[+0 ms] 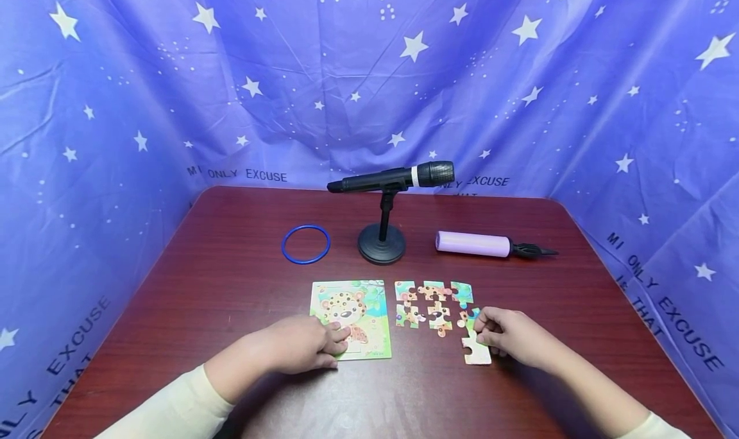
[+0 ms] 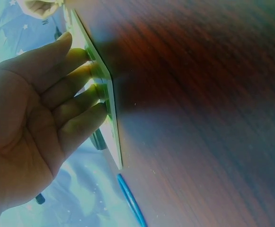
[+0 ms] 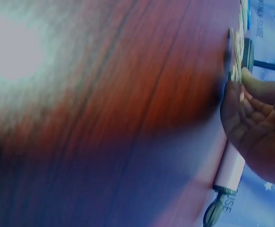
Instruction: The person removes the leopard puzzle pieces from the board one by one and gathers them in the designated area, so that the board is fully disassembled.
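Note:
My left hand [image 1: 301,343] rests its fingers on the lower left part of a puzzle board [image 1: 376,337] printed with a spotted cartoon leopard. In the left wrist view the fingers [image 2: 80,125] are nearly straight against the board's face. Right of the board, several loose jigsaw pieces [image 1: 407,314] lie spaced in rows. My right hand [image 1: 510,336] pinches a pale-looking jigsaw piece [image 1: 478,354] at the lower right of that group. From the right wrist view, thumb and fingers meet at the piece's edge, seen nearly edge-on; its printed face is hard to make out.
Behind the puzzle a black microphone [image 1: 381,181] sits on a round-based stand [image 1: 382,245]. A blue ring [image 1: 306,244] lies to its left, and a purple hand pump [image 1: 473,244] to its right. Star-printed cloth [image 1: 358,60] surrounds the dark red table [image 1: 231,259].

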The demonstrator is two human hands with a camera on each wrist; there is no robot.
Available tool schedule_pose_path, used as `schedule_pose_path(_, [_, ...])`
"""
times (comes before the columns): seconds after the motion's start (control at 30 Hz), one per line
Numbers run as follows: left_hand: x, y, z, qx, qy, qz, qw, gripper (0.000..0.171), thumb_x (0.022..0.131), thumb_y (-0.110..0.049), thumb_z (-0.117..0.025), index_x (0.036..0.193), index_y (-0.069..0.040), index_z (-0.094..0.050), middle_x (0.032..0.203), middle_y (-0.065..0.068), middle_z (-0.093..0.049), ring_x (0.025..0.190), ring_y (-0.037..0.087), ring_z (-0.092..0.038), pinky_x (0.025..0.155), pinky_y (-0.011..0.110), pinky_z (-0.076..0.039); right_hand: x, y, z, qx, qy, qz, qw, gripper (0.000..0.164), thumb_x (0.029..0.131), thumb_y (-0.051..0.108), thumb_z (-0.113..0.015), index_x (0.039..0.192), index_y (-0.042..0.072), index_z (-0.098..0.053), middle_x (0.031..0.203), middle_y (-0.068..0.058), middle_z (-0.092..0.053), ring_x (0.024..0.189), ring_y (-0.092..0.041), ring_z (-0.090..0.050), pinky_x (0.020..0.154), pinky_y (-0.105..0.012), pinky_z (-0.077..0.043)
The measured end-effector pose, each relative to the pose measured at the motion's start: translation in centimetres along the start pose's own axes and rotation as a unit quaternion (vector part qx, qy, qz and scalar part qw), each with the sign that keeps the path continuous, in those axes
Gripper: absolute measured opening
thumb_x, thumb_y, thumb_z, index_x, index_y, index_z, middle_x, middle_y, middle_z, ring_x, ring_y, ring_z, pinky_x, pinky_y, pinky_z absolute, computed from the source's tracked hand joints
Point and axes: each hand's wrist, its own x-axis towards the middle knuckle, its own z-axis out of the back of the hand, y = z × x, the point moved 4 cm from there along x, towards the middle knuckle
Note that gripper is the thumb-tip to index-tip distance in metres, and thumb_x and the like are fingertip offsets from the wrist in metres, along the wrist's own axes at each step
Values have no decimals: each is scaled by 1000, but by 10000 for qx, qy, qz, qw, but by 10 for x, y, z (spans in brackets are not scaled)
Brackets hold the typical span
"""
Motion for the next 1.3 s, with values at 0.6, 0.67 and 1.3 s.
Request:
schedule_pose_path(0.6, [0, 0, 1, 62, -41, -9, 10000, 35, 95, -31, -62, 130, -27, -66, 142, -4, -55, 128, 16, -56, 101, 35, -50, -11, -6, 3, 95, 208, 242, 9994, 31, 95, 20, -64, 124, 8, -60, 80, 0, -58, 57, -11, -57, 52, -28, -51])
schedule_pose_path(0.67, [1, 0, 0, 42, -37, -10, 10000, 36, 95, -32, -62, 130, -26, -65, 143, -4, -54, 128, 16, -55, 101, 35, -50, -10, -5, 2, 106, 208, 229, 9995, 31, 95, 20, -64, 123, 8, -60, 79, 0, -58, 57, -11, -57, 52, -28, -51])
schedule_pose_path(1.3, [0, -1, 1, 47, -19, -47, 10000, 37, 95, -34, -62, 131, -26, -65, 143, -4, -54, 128, 16, -55, 102, 34, -49, 2, -5, 3, -972, -444, -123, 9942, 21, 89, 22, -70, 80, 17, -52, 62, 9, -51, 51, -4, -49, 48, -24, -45])
